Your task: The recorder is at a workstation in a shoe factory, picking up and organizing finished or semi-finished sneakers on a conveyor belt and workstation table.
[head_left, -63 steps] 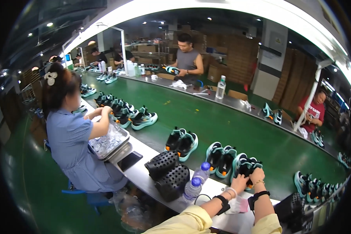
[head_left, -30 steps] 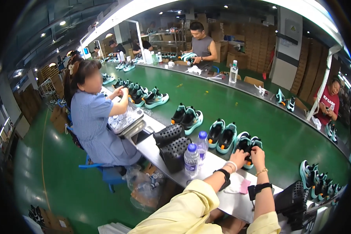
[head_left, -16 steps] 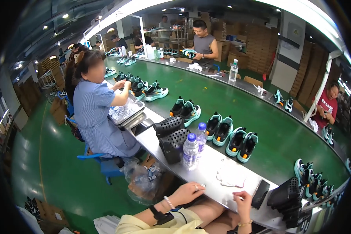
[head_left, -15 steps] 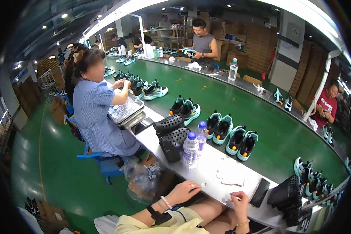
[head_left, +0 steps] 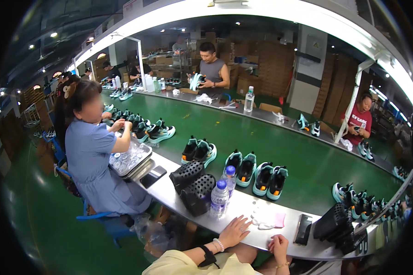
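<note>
My left hand (head_left: 235,231) lies palm down on the edge of the metal worktop (head_left: 236,208), fingers stretched out and nothing held. It wears a ring, and a beaded bracelet circles the wrist. Close by on the right, my right hand (head_left: 278,246) hovers at the same edge with its fingers curled in; nothing shows in it. Just beyond both hands lies a crumpled white cloth piece (head_left: 264,221) with a pink patch (head_left: 280,220). A dark phone (head_left: 303,229) rests right of my right hand. Two water bottles (head_left: 219,201) with blue caps stand left of the cloth.
Black perforated shoe-shaped forms (head_left: 198,189) sit left of the bottles, with another black set (head_left: 333,223) at right. Teal-and-black sneakers (head_left: 270,180) line the green belt (head_left: 206,119). A co-worker in blue (head_left: 94,151) sits at left beside a tray of small packets (head_left: 129,158).
The view has swung toward the right. My left hand has come down from above the worktop's edge and flattened onto it. My right hand's fingers have curled in more.
</note>
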The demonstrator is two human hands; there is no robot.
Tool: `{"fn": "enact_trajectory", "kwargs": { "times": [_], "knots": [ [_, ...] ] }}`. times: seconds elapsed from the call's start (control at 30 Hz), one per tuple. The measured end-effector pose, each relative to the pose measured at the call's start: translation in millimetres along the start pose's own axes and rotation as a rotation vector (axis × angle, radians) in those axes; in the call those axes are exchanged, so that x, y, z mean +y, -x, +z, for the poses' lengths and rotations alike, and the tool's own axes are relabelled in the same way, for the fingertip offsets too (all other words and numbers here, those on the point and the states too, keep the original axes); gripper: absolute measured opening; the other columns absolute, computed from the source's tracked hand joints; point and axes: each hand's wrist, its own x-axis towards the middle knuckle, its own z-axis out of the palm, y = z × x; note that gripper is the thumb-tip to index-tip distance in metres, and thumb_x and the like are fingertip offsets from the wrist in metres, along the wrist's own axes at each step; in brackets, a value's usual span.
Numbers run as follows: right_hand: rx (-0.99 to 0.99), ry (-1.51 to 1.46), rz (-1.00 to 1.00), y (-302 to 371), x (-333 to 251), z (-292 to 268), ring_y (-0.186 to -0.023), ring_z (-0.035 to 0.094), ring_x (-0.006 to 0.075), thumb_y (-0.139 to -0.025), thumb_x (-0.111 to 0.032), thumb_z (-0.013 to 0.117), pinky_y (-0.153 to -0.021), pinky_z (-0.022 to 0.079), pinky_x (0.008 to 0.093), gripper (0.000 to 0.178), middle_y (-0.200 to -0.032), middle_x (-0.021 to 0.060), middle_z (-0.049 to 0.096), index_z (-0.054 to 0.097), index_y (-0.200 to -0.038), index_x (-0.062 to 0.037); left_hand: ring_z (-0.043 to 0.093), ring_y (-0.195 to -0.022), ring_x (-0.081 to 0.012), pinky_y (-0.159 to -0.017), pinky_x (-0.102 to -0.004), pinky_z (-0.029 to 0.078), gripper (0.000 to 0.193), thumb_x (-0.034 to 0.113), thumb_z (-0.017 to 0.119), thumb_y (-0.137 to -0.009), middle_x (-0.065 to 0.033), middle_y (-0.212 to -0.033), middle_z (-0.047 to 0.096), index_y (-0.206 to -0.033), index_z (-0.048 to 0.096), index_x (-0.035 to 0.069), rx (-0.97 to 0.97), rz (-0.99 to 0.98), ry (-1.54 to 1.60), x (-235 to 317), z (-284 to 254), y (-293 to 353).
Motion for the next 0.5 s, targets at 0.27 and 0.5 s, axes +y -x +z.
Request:
{"fn": "enact_trajectory", "kwargs": {
  "times": [0.27,0.5],
  "knots": [
    [-0.358,0.107,0.332,-20,-36,-7,-0.044,0.056,0.0127,-0.098,-0.018,0.051,-0.04,0.045,0.0238,0.025,-0.062,0.0099,0.064,0.065,-0.094,0.0034,0.046,-0.129,-0.0275,-0.107,-0.0396,0.038,0.037,0.026,0.055,-0.096,-0.0093,-0.129,0.058,-0.13,0.057,0.011,0.059,0.008,-0.057,-10,7,5],
    [-0.65,0.343,0.525,-43,-40,-23,-0.041,0.052,0.0087,-0.098,-0.025,0.056,-0.039,0.038,0.021,0.032,-0.052,0.0022,0.057,0.07,-0.086,0.0009,0.056,-0.117,-0.0269,-0.097,-0.0391,0.047,0.039,0.023,0.055,-0.095,-0.0098,-0.119,0.062,-0.133,0.056,0.016,0.149,-0.047,0.069,-3,3,7]
  ]
}}
